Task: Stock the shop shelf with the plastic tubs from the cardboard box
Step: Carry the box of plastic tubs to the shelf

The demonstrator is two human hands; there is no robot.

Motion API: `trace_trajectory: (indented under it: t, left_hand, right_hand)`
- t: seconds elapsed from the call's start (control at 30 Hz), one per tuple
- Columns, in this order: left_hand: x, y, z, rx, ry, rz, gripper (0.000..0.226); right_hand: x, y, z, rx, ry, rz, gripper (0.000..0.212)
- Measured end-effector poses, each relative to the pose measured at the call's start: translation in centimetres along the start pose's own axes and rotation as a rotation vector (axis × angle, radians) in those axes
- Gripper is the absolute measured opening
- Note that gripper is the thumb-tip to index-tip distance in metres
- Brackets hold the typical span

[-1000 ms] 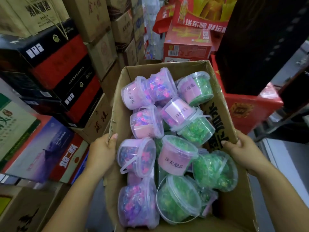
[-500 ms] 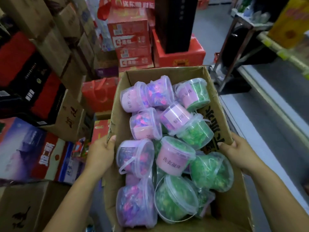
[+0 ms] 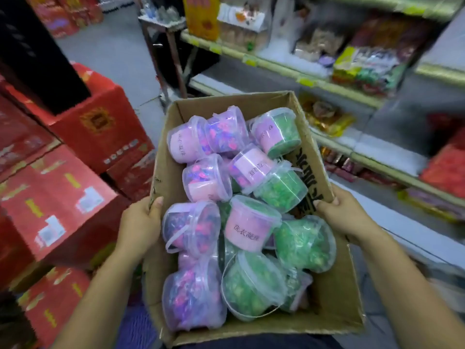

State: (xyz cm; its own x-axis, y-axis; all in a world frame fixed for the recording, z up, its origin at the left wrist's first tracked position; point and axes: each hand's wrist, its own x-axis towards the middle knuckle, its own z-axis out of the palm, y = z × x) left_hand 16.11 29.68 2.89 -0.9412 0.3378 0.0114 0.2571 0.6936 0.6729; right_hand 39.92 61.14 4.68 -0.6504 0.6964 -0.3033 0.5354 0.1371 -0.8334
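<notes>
Head view. Box [image 3: 324,290]: open cardboard, held up in front of the person. Left hand [image 3: 139,222] clamped on the box's left edge, thumb over the rim. Right hand [image 3: 344,212] clamped on the right edge, thumb inside. Tubs [image 3: 251,222]: clear plastic, lidded, heaped in the box; purple-filled toward the left edge, green-filled toward the right. Shelf [image 3: 281,69]: stocked, beyond the box's far right corner. Red cartons [image 3: 95,127]: stacked left of the box.

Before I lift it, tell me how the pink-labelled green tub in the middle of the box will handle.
The pink-labelled tub rests tilted on other tubs, so neighbours may shift as it leaves. Its clear plastic wall looks smooth, perhaps slippery. It looks full of green pieces, so probably fairly heavy for its size, and its round body could roll if laid sideways.
</notes>
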Motion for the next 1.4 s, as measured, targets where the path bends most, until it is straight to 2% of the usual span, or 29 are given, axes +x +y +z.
trace_trajectory:
  t: [0.23,0.37,0.43,0.57,0.67,0.87,1.03,1.17,1.3,1.4]
  left_hand:
    - [1.6,5.6,8.8,-0.027,-0.304,0.203,0.043]
    - [-0.5,10.2,14.1,0.005,-0.507,0.313,0.042]
    - [-2.4,13.0,16.5,0.028,-0.59,0.384,0.042]
    - [-6.6,18.3,21.4,0.046,-0.716,0.531,0.04]
    - [-10.2,22.1,25.1,0.07,-0.762,0.601,0.042]
    - [-18.9,28.2,32.4,0.073,-0.814,0.564,0.044]
    - [-24.7,34.2,36.7,0.076,-0.827,0.655,0.037]
    - [-27.0,39.5,39.6,0.104,-0.795,0.79,0.036]
    - [-28.1,44.1,44.2,0.138,-0.809,0.812,0.038]
    - [-28.2,48.0,49.3,0.156,-0.881,0.835,0.036]
  right_hand:
    - [-7.8,6.0,-5.8,0.047,0.293,0.216,0.026]
    - [-14.7,11.4,-8.0,0.08,0.46,0.394,0.026]
    - [-18.4,14.1,-8.8,0.128,0.538,0.467,0.037]
    - [-23.9,18.1,-10.5,0.231,0.676,0.533,0.036]
    - [-26.5,21.7,-13.2,0.261,0.719,0.571,0.034]
    - [-30.0,27.4,-23.0,0.23,0.746,0.575,0.031]
    - [-33.1,32.9,-28.5,0.313,0.807,0.615,0.033]
    - [-33.9,36.0,-31.6,0.38,0.863,0.667,0.028]
    - [-32.5,38.8,-35.6,0.406,0.906,0.7,0.023]
    - [-30.7,40.7,-39.1,0.423,0.967,0.715,0.02]
